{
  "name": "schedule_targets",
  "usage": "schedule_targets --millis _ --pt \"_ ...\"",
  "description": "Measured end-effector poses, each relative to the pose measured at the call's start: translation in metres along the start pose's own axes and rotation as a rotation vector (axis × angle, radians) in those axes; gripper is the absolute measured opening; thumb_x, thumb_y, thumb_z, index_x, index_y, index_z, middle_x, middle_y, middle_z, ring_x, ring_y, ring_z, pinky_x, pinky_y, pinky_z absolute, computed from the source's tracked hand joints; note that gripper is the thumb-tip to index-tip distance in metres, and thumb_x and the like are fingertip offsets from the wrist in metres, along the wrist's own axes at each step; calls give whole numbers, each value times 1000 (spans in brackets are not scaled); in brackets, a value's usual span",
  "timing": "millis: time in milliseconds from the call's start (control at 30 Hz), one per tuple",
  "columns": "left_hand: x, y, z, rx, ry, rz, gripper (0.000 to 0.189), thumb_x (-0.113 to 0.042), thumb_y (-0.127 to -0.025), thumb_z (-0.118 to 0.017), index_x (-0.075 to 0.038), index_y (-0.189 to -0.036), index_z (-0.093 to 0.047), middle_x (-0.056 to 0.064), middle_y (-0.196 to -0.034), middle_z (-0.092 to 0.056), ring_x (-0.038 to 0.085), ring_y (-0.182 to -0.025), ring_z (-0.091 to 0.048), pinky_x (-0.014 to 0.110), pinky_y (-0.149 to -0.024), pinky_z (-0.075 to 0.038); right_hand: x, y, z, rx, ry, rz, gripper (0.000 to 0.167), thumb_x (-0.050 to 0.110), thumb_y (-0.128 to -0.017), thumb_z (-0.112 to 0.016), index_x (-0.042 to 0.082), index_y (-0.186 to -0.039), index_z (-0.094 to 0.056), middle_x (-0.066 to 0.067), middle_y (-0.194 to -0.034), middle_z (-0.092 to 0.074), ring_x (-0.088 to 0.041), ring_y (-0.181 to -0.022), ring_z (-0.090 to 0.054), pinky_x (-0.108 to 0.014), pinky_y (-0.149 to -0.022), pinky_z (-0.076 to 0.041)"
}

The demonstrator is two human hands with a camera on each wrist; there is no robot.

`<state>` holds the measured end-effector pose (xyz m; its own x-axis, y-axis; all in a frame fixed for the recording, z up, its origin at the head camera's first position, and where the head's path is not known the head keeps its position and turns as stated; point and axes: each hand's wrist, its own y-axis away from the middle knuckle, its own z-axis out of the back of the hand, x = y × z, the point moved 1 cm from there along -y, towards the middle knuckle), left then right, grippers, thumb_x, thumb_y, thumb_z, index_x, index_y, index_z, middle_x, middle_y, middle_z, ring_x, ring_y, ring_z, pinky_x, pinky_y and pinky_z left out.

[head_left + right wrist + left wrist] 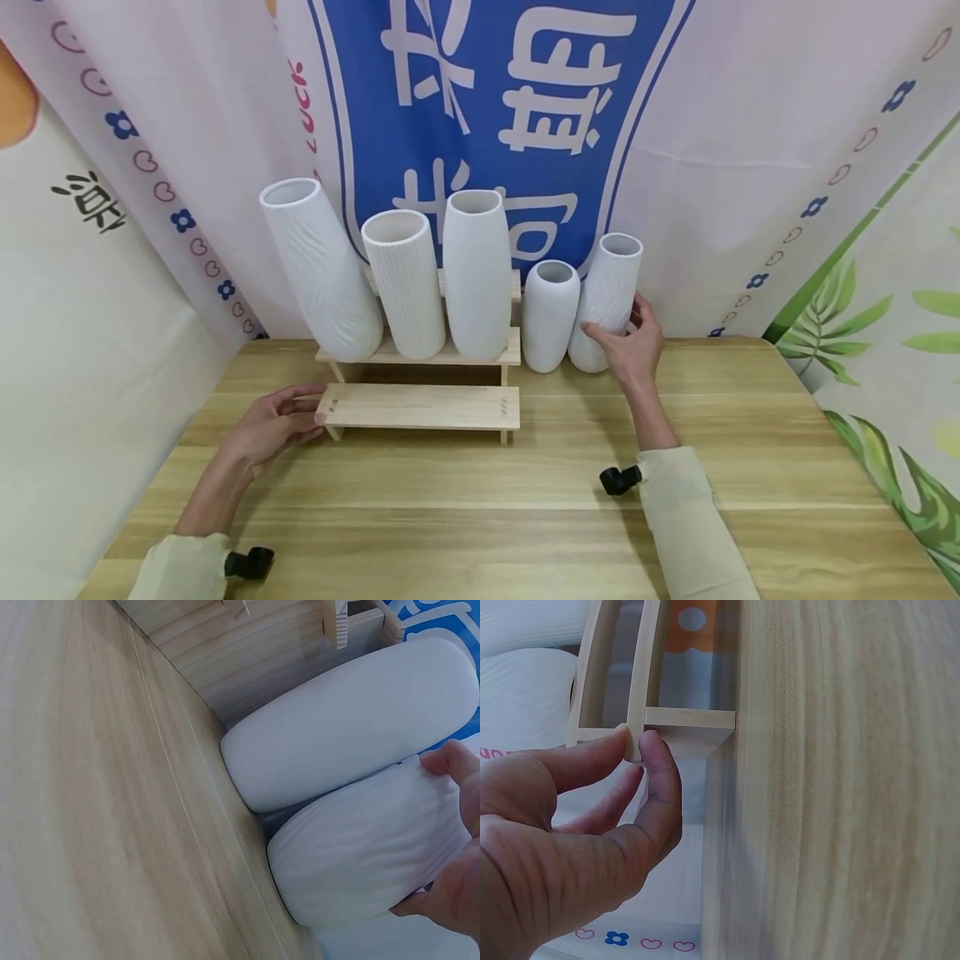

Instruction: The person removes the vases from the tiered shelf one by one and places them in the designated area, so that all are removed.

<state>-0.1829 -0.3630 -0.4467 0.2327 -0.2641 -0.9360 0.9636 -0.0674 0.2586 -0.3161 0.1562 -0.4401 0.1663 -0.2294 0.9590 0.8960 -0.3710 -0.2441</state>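
While the left hand (pixel 266 427) pinches the stand (pixel 420 407), we list one rippled vase (pixel 611 285), gripped by the right hand (pixel 634 350).

Vases (pixel 611 287) matt, ceramic-looking; stand (pixel 420 406) bare wood; tabletop (pixel 450 517) smooth, wood-grained.

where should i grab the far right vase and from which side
Probably around mid-height of the far right vase, coming from its front right. Its round, upright body suits a wrapping grip like the one the right hand has there, and the shorter vase stands close on its left.
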Motion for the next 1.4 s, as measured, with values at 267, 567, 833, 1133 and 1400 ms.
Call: schedule_targets --millis 267,567,833,1133,1400 --pt "-2 1 -1 -4 2 1 68 0 -106 -63 9 -164 -29 38 -156 -42 4 -106 -69 25 -96 -65 -3 -1 1 13 -3 7 87 14 -79 -95 8 -155 -53 -21 -150 -59 -34 -140 -53 -52 -122 -49" --pt "-1 0 -1 -11 7 4 68 1 -106 -62 9 -164 -30 39 -157 -41 4 -106 -69 25 -95 -65 7 -3 11 101 83 25 89 18 -82 -92 6 -158 -47 -21 -156 -55 -38 -143 -53 -56 -122 -48" --pt "-1 -2 -2 -12 7 6 67 1 -106 -61 9 -164 -29 41 -159 -39 5 -107 -69 25 -96 -65 35 3 21 99 93 34 81 16 -88 -88 7 -158 -47 -18 -158 -54 -37 -144 -54 -57 -122 -49" --pt "-2 -1 -3 -16 6 11 67 1 -105 -62 9 -164 -30 41 -159 -39 5 -106 -69 26 -97 -65 67 17 29 -52 79 144 68 12 -91 -83 0 -151 -54 -16 -145 -65 -30 -133 -64 -54 -111 -58" --pt "-1 0 -2 -18 2 14 67 0 -106 -62 9 -164 -29 41 -159 -39 5 -106 -69 25 -96 -65 89 36 21 -53 -4 243 51 7 -90 -84 2 -138 -66 -12 -124 -73 -19 -111 -69 -32 -90 -62"
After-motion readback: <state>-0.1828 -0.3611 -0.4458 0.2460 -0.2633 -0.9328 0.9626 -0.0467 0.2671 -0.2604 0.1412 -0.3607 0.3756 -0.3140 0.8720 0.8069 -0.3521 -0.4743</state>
